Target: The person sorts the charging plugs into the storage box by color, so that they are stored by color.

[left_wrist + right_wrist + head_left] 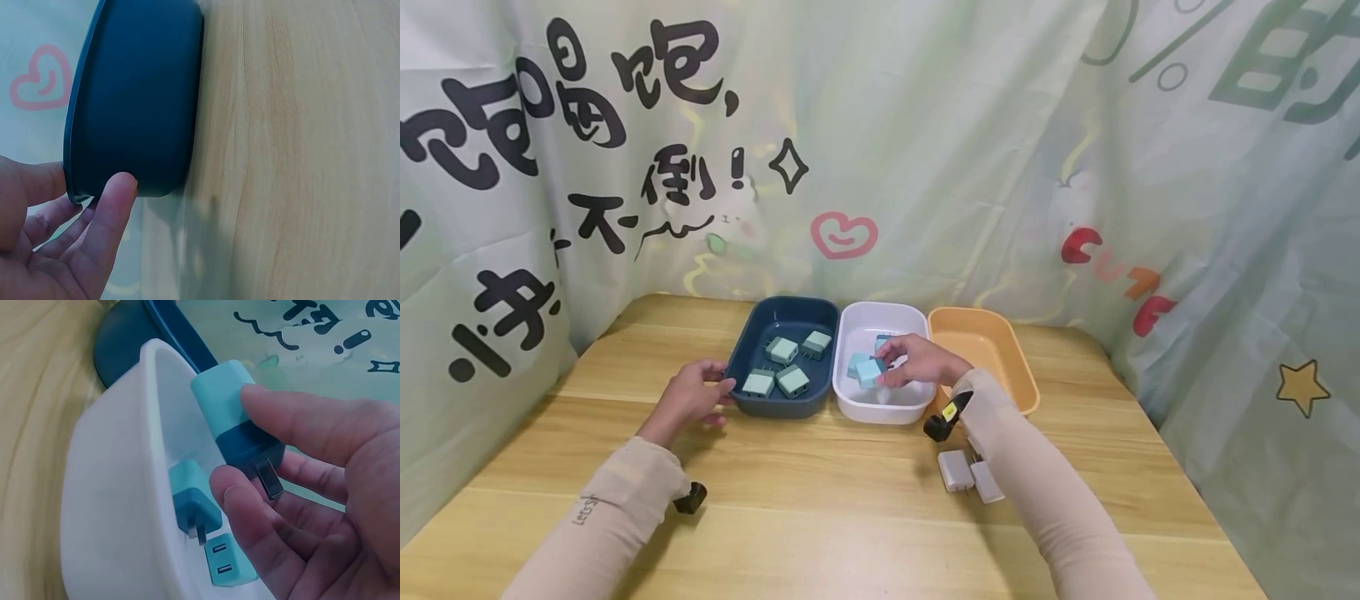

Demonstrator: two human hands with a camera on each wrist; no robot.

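In the head view my left hand (696, 396) is at the left side of a dark blue bin (782, 407). Its thumb (111, 215) lies against the bin's outer wall while other fingers grip the rim. My right hand (917, 362) pinches a turquoise charger plug (869, 373) with a dark blue end and metal prongs (269, 478), over the white bin (883, 410). Inside that bin are more turquoise chargers (231, 561), partly hidden by the hand. Several pale green chargers (792, 382) with dark prong ends lie in the dark blue bin.
An orange bin (985, 333) stands right of the white one, partly behind my right wrist. White chargers (956, 471) lie on the wooden table (820, 517) beside my right forearm. A printed curtain (925, 150) hangs behind the table and along its sides.
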